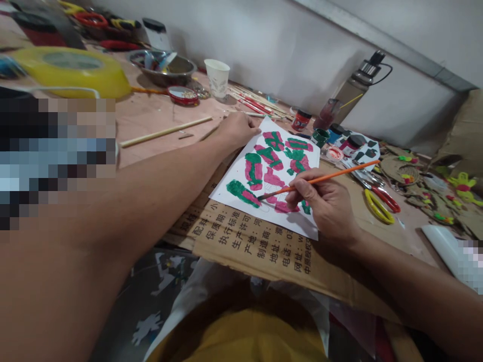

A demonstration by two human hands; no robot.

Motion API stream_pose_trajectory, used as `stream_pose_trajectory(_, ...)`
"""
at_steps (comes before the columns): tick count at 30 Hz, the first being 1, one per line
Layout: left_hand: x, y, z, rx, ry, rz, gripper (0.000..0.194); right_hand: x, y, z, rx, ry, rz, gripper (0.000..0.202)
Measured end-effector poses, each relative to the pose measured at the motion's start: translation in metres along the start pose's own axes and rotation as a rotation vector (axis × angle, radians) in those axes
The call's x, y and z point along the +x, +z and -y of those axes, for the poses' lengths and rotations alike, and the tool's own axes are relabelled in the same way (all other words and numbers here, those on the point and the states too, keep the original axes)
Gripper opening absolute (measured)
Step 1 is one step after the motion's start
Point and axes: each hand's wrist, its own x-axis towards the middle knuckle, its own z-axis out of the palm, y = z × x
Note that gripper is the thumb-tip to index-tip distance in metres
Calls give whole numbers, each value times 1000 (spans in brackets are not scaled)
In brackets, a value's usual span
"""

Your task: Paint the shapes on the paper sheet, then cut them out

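Note:
My right hand (326, 206) is closed around an orange-handled paintbrush (339, 171). The bristles touch the lower left part of a white sheet of paper (236, 167), beside a green and pink patch. Several such painted patches cover the sheet, and faint drawn outlines show near the brush. At the sheet's upper left edge, my left hand (239, 129) grips the paper, its fingertips partly hidden. Under the sheet lies a printed piece of cardboard (234, 256). Open paint jars stand just beyond the sheet, among them a green one (320, 138).
Scissors (379, 206) with red and yellow handles lie right of the sheet. A grey bottle (354, 90) stands by the wall. Farther left are a paper cup (218, 78), a metal bowl (162, 70), a wooden stick (166, 132) and a yellow roll of tape (75, 70).

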Motion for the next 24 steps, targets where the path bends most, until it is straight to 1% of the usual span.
stream_pose_trajectory(5,1,0,1,-10,1,9,15,-1,-3,1,-14,20,-2,37)
stream_pose_trajectory(8,1,0,2,-20,-5,8,13,0,-3,2,-4,-6,-15,36)
stream_pose_trajectory(13,0,-1,1,-25,-11,15,9,4,2,2,4,-41,22,43)
stream_pose_trajectory(16,-2,-2,-1,17,-9,28,13,5,2,1,11,-35,43,46)
stream_pose_trajectory(24,0,-2,-5,73,-23,36,16,-2,-4,1,-10,-20,24,38)
